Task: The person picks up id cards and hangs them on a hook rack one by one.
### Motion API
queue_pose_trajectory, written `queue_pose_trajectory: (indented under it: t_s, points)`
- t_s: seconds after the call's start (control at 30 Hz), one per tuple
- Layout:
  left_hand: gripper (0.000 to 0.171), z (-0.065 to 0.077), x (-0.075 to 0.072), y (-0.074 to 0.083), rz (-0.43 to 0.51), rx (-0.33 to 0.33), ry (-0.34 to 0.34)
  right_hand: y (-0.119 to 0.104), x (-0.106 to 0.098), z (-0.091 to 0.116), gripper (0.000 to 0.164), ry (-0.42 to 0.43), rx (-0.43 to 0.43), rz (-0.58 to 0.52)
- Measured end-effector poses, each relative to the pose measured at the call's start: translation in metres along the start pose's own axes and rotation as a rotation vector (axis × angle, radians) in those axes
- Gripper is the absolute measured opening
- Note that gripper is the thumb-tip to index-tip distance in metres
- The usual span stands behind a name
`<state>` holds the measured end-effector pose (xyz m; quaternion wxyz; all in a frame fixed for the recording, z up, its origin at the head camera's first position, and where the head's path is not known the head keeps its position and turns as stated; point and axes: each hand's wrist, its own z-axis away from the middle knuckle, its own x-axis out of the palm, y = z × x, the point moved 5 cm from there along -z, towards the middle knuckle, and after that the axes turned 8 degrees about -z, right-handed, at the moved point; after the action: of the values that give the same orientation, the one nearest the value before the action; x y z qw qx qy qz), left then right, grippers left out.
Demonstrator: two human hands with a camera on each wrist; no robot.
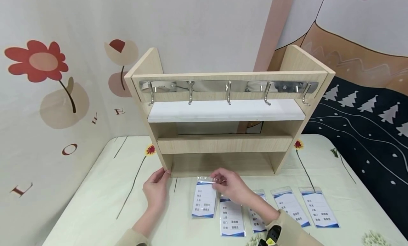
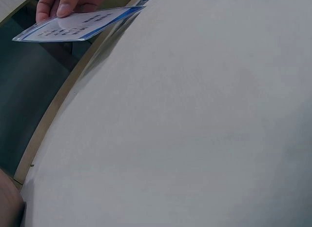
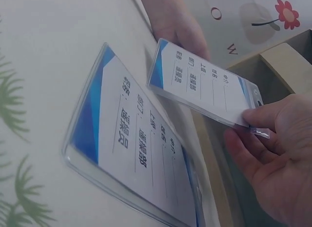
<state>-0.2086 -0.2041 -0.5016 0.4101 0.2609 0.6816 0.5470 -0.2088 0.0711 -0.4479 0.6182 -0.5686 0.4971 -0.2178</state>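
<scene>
Four badges (image 1: 319, 210) lie on the tabletop (image 1: 95, 217), right of a fifth badge (image 1: 204, 200) that the right hand (image 1: 236, 189) pinches between thumb and bent fingers (image 3: 243, 151) near the rack (image 1: 224, 146), whose near left corner the left hand (image 1: 156, 189) grips, fingers bent.

The badges (image 1: 204, 200) are white with blue bands and dark print, the counter (image 1: 105, 203) pale cream with red-and-yellow flowers (image 1: 150, 149), the rack (image 1: 224, 145) pale wood-grained, its board (image 1: 226, 112) white, hooks (image 1: 228, 92) silver, sleeves (image 1: 294, 230) beige.

High head view down toward shelf (image 1: 224, 145); close wrist views, held badge (image 3: 204, 85) in both.
</scene>
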Motion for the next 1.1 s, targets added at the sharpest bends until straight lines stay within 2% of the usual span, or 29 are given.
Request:
queue_pose_trajectory:
  t_s: [0.6,1.1]
  points:
    - [0.026,0.0016,0.0001,0.0008,0.009,-0.003,0.011,0.0001,-0.0063,0.0019,0.024,0.076,-0.005,-0.054]
    - [0.026,0.0011,0.0005,0.001,-0.007,0.005,0.004,-0.0008,-0.0076,0.0023,0.024,0.1,-0.019,-0.062]
